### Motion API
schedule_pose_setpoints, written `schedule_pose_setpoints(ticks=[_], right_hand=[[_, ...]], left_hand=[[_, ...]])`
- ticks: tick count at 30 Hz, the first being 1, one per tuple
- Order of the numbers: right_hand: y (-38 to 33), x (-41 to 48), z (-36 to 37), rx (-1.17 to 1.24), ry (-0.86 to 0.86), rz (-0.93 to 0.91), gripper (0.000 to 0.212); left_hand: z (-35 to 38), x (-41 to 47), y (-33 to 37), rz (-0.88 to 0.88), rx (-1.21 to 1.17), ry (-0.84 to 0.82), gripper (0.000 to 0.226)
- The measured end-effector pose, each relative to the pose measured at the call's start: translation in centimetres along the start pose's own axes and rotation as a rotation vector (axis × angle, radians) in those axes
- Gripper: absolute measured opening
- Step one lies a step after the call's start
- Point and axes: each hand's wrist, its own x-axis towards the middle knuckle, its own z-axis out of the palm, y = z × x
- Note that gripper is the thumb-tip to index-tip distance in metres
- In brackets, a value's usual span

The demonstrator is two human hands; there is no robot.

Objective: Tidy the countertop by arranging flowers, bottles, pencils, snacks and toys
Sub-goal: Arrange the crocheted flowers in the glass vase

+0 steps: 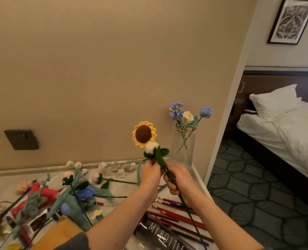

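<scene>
1. Left hand pinches the sunflower stem, grip tight
2. Right hand curls round it lower down, grip closed
3. Bloom's up just left of the glass vase on the desk

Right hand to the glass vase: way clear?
Likely yes: the glass vase stands just beyond the right hand, nothing between them. That hand already grips the sunflower by its stem, though.

Only one piece of writing reads clearly from where I stand: thin white capitals, "MY BOTTLE", running along the dark bottle that lies below the right hand, between the two forearms. The print on the packets down-left of the left hand is too blurred to read.
</scene>
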Motion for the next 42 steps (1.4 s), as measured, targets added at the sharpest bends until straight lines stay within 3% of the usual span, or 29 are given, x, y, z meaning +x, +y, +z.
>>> schedule_pose_setpoints(ticks=[4,14,18,24,31,36,42], right_hand=[[-1.0,-0.2,0.6,-0.077,0.047,-0.093,0.008],[-4.1,0.2,-1.3,-0.433,0.256,-0.36,0.01],[-7.5,0.0,-2.8,-0.459,0.334,-0.514,0.011],[-12.4,0.1,-5.2,-0.374,0.516,-0.695,0.015],[-17.2,1.2,-5.0,-0.411,0.564,-0.82,0.006],[-19.9,2.2,-4.4,-0.4,0.626,-0.96,0.013],[-20.6,3.9,-4.3,-0.527,0.65,-0.997,0.009]], left_hand=[[1.1,-0.1,1.0,0.064,0.076,0.04,0.013],[3.2,0.6,4.3,0.242,0.149,-0.037,0.02],[4.4,1.0,5.5,0.379,0.153,-0.083,0.012],[6.3,2.2,7.7,0.411,0.051,-0.071,0.012],[8.5,2.5,9.1,0.437,0.097,-0.131,0.018],[9.3,3.3,9.7,0.484,0.092,-0.165,0.016],[8.9,4.2,9.9,0.521,0.125,-0.158,0.02]])
